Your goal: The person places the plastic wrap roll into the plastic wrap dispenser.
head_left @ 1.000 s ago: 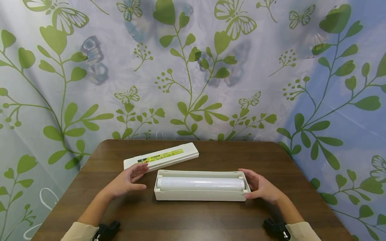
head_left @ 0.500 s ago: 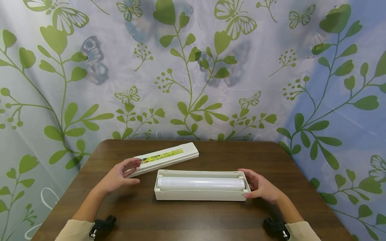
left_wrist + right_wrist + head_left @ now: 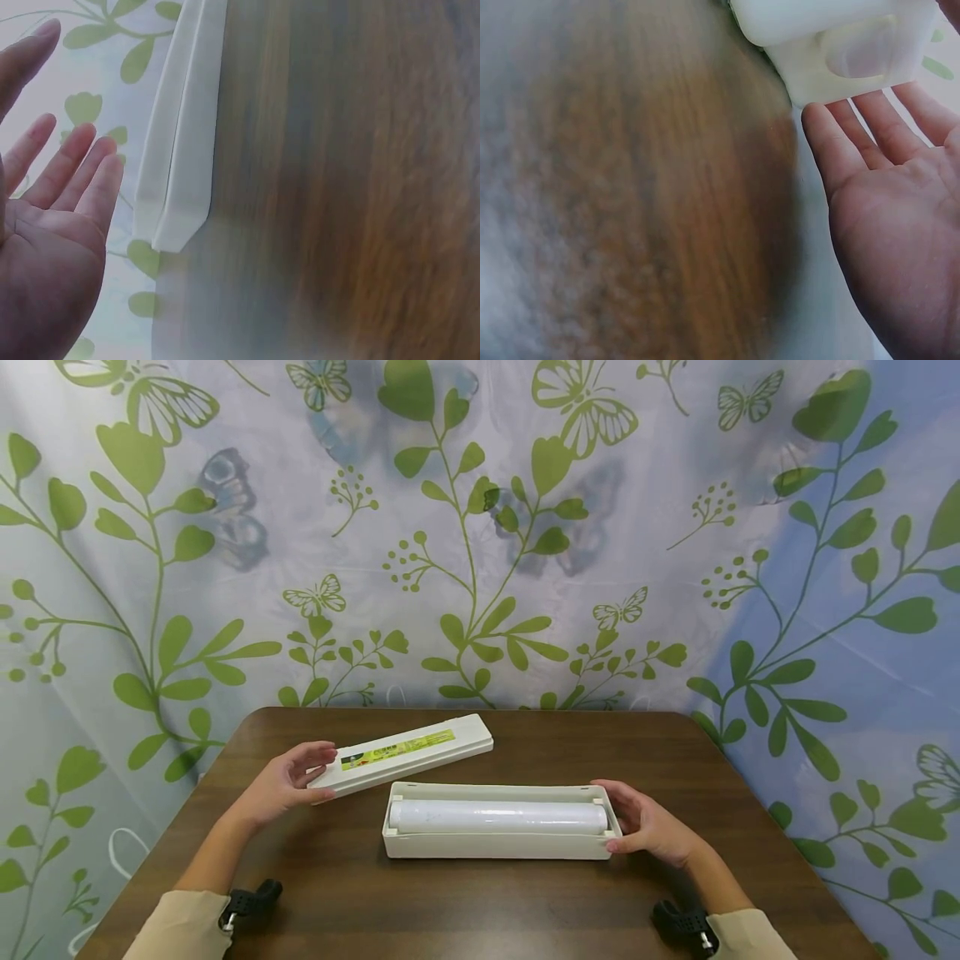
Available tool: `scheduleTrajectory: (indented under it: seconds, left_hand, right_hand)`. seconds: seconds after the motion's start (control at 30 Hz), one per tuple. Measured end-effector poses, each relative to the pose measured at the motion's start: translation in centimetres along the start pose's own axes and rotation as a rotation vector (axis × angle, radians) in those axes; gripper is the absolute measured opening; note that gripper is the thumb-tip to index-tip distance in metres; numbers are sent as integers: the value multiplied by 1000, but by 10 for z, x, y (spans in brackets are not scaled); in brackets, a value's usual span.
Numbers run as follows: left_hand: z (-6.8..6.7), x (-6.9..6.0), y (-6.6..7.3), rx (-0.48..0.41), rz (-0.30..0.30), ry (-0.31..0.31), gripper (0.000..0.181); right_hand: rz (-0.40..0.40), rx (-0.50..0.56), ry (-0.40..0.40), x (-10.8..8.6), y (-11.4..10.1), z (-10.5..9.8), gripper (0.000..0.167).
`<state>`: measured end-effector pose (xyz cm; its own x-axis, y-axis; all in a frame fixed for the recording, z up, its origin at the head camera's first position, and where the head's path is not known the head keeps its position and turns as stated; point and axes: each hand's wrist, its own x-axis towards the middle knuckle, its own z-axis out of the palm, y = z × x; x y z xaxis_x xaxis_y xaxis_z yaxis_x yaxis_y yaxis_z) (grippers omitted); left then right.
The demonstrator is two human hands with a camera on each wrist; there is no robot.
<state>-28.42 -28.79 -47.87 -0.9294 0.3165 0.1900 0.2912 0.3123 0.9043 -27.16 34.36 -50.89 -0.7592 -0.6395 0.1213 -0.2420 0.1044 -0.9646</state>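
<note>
A long white box (image 3: 495, 847) sits on the table with its top off, and a roll of cling film (image 3: 498, 817) lies inside it. My right hand (image 3: 651, 827) grips the box's right end, thumb at the front corner and fingers at the back. Its fingertips meet the box end (image 3: 855, 56) in the right wrist view. Behind and to the left lies the white lid (image 3: 408, 753), set at an angle, with a yellow-green label. Around the lid's left end is my left hand (image 3: 281, 781), fingers spread; in the left wrist view it looks apart from the lid (image 3: 191, 135).
The brown wooden table (image 3: 495, 910) has rounded far corners. Right behind it hangs a curtain (image 3: 480, 568) printed with green leaves and butterflies. Each wrist wears a black camera mount, such as the left mount (image 3: 253, 900).
My left hand has drawn back to the left, from over the lid's label to its left end. The lid, the box and my right hand stay in place.
</note>
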Motion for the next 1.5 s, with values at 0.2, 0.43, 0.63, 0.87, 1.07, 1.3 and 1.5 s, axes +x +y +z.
scheduleTrajectory:
  seconds: [0.2, 0.43, 0.63, 0.87, 1.07, 1.3, 1.5]
  left_hand:
    - [-8, 3, -2, 66, 7, 6, 79]
    - [-15, 7, -8, 136, 13, 6, 76]
    - [-20, 13, -13, 267, 20, 13, 74]
    - [-24, 21, -18, 388, 41, 13, 72]
    - [-27, 24, -25, 403, 23, 0, 75]
    - [-36, 29, -32, 398, 41, -34, 75]
    - [-42, 36, -39, 442, 9, -54, 77]
  right_hand:
    - [-1, 11, -15, 0, 1, -2, 91]
    - [-4, 22, -23, 2, 4, -1, 90]
    - [1, 30, -21, 2, 5, -2, 90]
    - [-1, 40, -15, 2, 4, 0, 90]
    - [-9, 42, -15, 3, 5, 1, 90]
    - [0, 56, -6, 7, 4, 3, 91]
    - [3, 56, 2, 10, 4, 4, 90]
